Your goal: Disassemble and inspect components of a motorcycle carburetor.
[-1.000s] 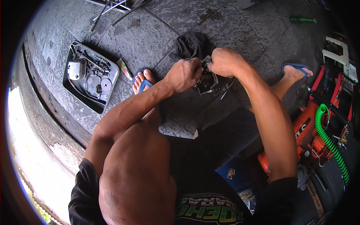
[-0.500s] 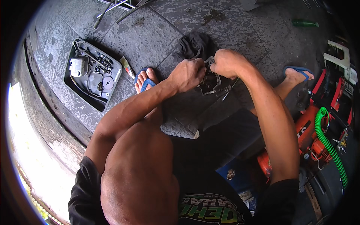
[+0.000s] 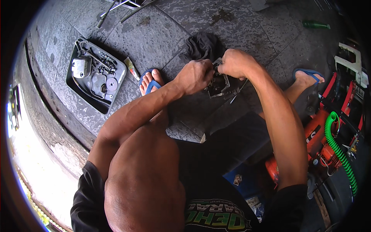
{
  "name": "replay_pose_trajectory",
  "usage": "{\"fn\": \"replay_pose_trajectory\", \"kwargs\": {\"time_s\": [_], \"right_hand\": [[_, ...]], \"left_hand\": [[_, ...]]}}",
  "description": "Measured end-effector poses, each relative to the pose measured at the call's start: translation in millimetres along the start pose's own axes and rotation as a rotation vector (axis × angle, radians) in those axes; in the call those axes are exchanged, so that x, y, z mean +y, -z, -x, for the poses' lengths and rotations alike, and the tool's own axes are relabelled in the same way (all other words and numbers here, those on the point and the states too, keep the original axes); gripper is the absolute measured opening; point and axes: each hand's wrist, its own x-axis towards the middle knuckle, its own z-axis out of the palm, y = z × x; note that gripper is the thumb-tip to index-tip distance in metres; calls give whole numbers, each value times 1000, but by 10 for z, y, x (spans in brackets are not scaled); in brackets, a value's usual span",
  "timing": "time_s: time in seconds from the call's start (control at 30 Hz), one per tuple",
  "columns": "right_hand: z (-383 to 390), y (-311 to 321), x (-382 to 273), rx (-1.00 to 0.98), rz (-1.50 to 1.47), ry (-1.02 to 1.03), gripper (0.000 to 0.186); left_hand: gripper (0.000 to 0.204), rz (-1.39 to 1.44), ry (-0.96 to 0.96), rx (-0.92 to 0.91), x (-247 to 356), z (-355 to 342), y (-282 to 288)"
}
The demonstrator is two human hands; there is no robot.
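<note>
A grey metal engine part (image 3: 217,87) with an open, dark middle sits between my feet at the centre of the view. My left hand (image 3: 196,75) has its fingers curled at the part's upper left, gripping it. At the upper right of the same part, my right hand (image 3: 234,63) is bent with thumb and fingertips pressed on it; what lies inside the fingers is hidden. A thin rod (image 3: 233,99) sticks out below the part on the right. Just beyond my hands a crumpled dark cloth (image 3: 201,44) lies on the tiled floor.
A black tray (image 3: 92,101) of metal parts, with a gear, sits at left beside a small tube (image 3: 131,69). Metal rods (image 3: 109,11) lie at the top, a green bottle (image 3: 316,24) upper right. A red compressor (image 3: 316,124) with green coiled hose (image 3: 339,150) and red-and-black stands are at right.
Both hands stay closed on the engine part with only slight finger and wrist movement. The whole view has shifted slightly, putting the floor things a little further right.
</note>
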Motion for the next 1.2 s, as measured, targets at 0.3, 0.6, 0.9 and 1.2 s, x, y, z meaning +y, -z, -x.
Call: {"fn": "replay_pose_trajectory", "kwargs": {"time_s": [0.3,0.6,0.9,1.2], "right_hand": [[12,-37,106,23,-58,-38,23],[137,-369,332,330,-523,136,16],[250,-637,329,554,-566,98,18],[139,-987,361,672,-1114,105,16]], "left_hand": [[18,15,-13,-21,-20,-7,14],[17,0,18,-10,11,-13,13],[18,-28,28,-28,17,-19,14],[20,-35,12,-16,49,-31,22]]}}
